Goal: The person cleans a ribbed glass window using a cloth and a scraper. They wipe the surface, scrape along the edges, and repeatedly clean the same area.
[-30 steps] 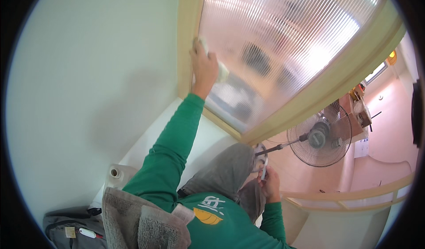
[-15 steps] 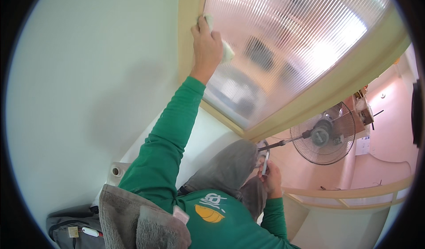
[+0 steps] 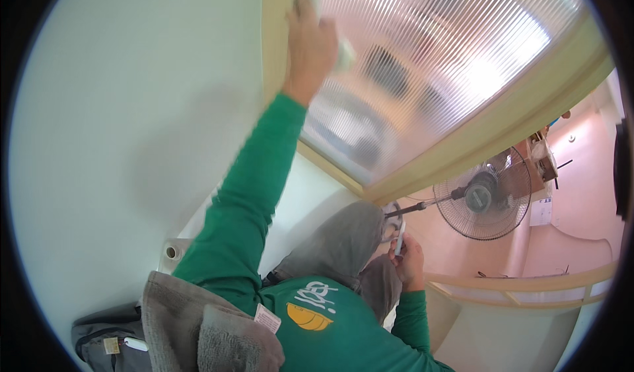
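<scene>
Left hand [image 3: 310,41] grasps a pale cloth [image 3: 342,49], pressed against the ribbed glass [image 3: 429,74] beside its left frame. Right hand [image 3: 409,263], well below the glass, is clenched around a small tool [image 3: 398,236].

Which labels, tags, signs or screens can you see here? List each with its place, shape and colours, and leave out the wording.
Print on the green shirt: chest, white lettering above a yellow half-round patch.
Care tag: small white rectangle at the edge of the grey towel by the shoulder.
Small tags on the grey bag: lower left, one yellowish square, one white oblong.
Paper on the pink wall: right, beside the fan, white rectangle.
No screens visible.
</scene>
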The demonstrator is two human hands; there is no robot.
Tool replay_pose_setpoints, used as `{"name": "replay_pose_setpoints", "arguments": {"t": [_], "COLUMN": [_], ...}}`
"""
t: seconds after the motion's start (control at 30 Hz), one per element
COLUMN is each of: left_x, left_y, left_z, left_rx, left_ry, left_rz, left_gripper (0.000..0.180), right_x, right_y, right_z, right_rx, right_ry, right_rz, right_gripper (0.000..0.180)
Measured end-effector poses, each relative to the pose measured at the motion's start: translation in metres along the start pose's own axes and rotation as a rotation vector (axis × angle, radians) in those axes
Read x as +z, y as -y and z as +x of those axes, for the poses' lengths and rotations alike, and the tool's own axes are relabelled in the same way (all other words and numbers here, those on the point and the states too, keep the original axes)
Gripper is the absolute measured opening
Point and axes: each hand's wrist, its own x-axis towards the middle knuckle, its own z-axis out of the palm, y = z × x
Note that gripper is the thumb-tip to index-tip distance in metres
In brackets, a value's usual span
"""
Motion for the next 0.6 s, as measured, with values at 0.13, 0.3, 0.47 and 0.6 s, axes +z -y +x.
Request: {"name": "replay_pose_setpoints", "arguments": {"t": [0.13, 0.3, 0.47, 0.6], "left_x": [-0.016, -0.032, -0.017, -0.019], "left_y": [-0.043, -0.071, 0.023, 0.097], "left_z": [0.144, 0.142, -0.047, -0.171], "left_rx": [0.363, 0.082, -0.097, -0.356], "left_ry": [0.247, 0.199, 0.234, 0.317], "left_rz": [0.526, 0.143, 0.131, 0.111], "left_gripper": [0.042, 0.066, 0.066, 0.066], "right_x": [0.016, 0.027, 0.014, 0.002], "right_y": [0.002, 0.002, -0.001, -0.003], "right_z": [0.000, 0.004, -0.002, -0.005], "right_rx": [0.011, 0.018, 0.036, 0.039], "right_ry": [0.039, 0.061, 0.011, -0.051], "right_rz": [0.003, 0.035, 0.030, 0.017], "right_gripper": [0.035, 0.035, 0.036, 0.035]}}
